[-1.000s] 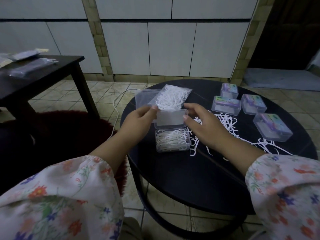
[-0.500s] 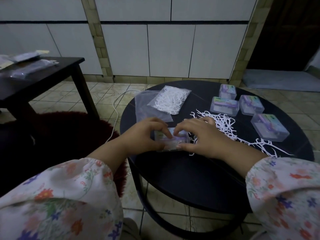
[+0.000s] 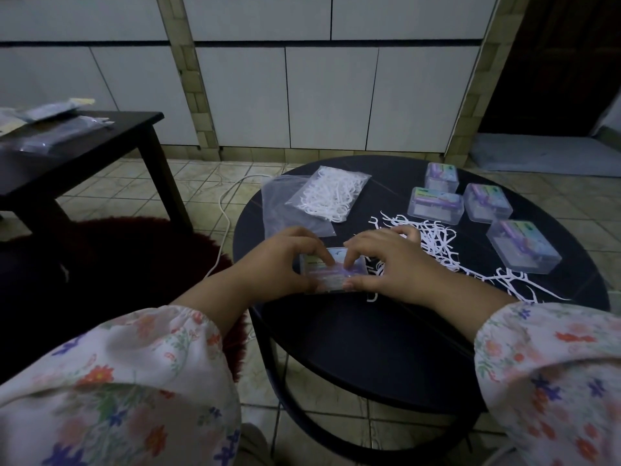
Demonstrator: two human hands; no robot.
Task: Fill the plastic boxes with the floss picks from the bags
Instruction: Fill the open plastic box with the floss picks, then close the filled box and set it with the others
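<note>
A small clear plastic box point(image 3: 331, 269) with a purple label lies on the round black table point(image 3: 386, 348), lid down over it. My left hand point(image 3: 282, 264) grips its left side, fingers curled on the lid and thumb at the front edge. My right hand point(image 3: 389, 260) grips its right side the same way. A clear bag of white floss picks point(image 3: 327, 193) lies behind the hands on an empty clear bag point(image 3: 285, 210). Loose floss picks point(image 3: 437, 243) are scattered right of my right hand.
Several closed labelled boxes point(image 3: 435, 205) stand at the table's far right. A dark square side table point(image 3: 77, 146) with clear packets stands at the left. A white cable point(image 3: 225, 216) runs over the tiled floor beside a dark red rug point(image 3: 134, 250).
The lid, held open above the filled box a second ago, is down on the box. Both hands came down and now hold the box at its sides.
</note>
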